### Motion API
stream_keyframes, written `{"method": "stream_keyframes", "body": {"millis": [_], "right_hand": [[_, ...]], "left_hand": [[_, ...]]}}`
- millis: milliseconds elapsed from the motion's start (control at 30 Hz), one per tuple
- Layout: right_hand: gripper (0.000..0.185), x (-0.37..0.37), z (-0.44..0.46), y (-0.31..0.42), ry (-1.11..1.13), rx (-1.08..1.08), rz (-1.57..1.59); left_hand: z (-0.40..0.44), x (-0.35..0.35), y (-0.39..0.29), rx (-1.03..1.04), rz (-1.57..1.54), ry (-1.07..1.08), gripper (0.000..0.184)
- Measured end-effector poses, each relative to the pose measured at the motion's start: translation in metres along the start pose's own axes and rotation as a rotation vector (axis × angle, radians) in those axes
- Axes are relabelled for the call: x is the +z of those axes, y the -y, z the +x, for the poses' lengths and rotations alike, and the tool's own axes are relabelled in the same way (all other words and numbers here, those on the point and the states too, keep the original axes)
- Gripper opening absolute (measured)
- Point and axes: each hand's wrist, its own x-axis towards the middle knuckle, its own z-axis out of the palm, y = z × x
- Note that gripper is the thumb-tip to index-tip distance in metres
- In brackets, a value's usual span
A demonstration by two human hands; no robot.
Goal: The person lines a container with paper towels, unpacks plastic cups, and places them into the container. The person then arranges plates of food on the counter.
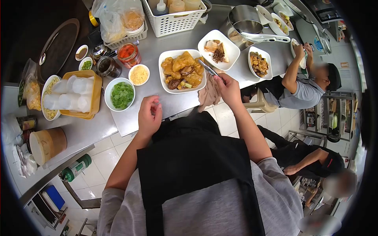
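Note:
My right hand (228, 90) is closed around metal tongs (210, 69). Their tips reach over the right rim of a square white bowl (163, 81), by the browned chunks of food in saucy glaze (183, 61). My left hand (150, 117) hovers at the counter's front edge, fingers loosely curled and apart, with nothing visible in it. Nearest to it are a white bowl of chopped green herbs (122, 95) and a small bowl of minced yellowish garnish (139, 75). A brownish cloth (207, 94) hangs over the counter edge below my right hand.
Behind stand a jar with red contents (129, 55), a dark jar (107, 67) and a white basket of bottles (175, 25). White food bowls (218, 51) and a steel pot (245, 21) line the right. Cups fill a yellow tub (96, 96). Co-workers (297, 88) are at right.

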Motion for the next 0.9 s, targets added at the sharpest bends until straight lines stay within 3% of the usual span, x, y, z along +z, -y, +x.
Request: {"method": "stream_keyframes", "body": {"millis": [167, 433, 567, 667, 767, 833, 900], "right_hand": [[0.021, -0.011, -0.010, 0.013, -0.080, -0.115, -0.155], [0.019, -0.026, -0.012, 0.038, -0.199, -0.228, -0.112], [0.021, -0.007, -0.013, 0.045, -0.021, -0.051, 0.301], [0.021, 0.019, -0.014, 0.043, 0.075, 0.068, 0.421], [0.023, 0.038, -0.015, 0.034, 0.061, 0.024, 0.327], [0.024, 0.032, -0.015, 0.040, 0.008, -0.089, -0.080], [0.025, 0.023, -0.015, 0.047, -0.007, -0.076, -0.097]], "left_hand": [[0.001, -0.001, 0.001, 0.002, 0.029, 0.018, 0.027], [0.001, -0.001, 0.000, -0.005, 0.004, 0.011, 0.028], [0.000, 0.000, 0.000, 0.012, -0.002, 0.003, 0.028], [0.000, -0.001, 0.000, 0.018, 0.007, 0.007, 0.028], [0.000, 0.000, -0.001, 0.010, -0.001, 0.006, 0.028], [-0.001, 0.000, -0.001, 0.013, 0.010, -0.002, 0.027], [0.000, 0.000, 0.001, 0.021, 0.015, 0.001, 0.027]]}}
